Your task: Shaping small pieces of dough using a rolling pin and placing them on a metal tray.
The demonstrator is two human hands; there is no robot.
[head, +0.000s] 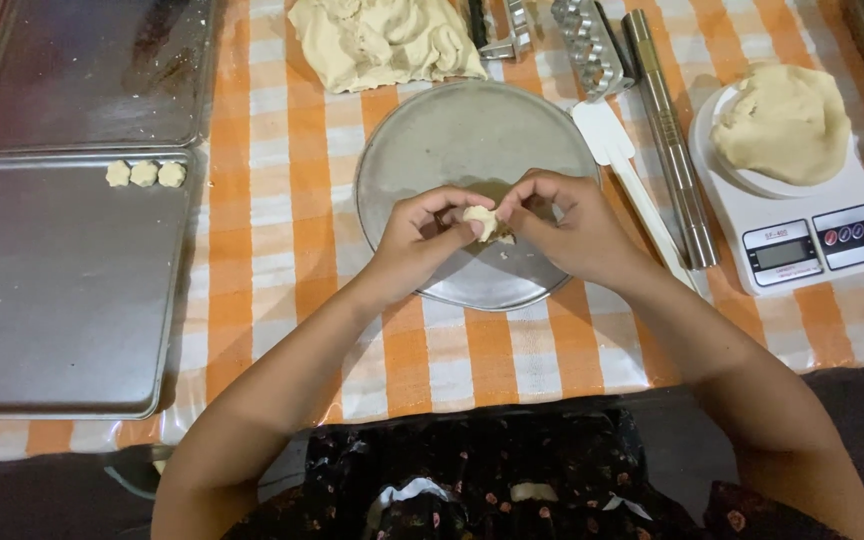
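Two hands meet over the round metal plate (472, 140) in the middle of the tabletop. The left hand (422, 235) and the right hand (562, 225) both pinch one small piece of dough (480, 220). The fingers are curled in tight around it, so only a little of the dough shows between the fingertips. The dough is held just above the near part of the plate.

A big lump of dough (382, 40) lies at the far edge of the tabletop. At the right edge, a white kitchen scale (802, 240) holds a dough ball (784, 122). A metal rolling pin (670, 140) and a white spatula (617, 160) lie between the plate and the scale. On the left edge sits a baking tray (62, 300) with three small shaped dough bits (144, 174) in its far corner.
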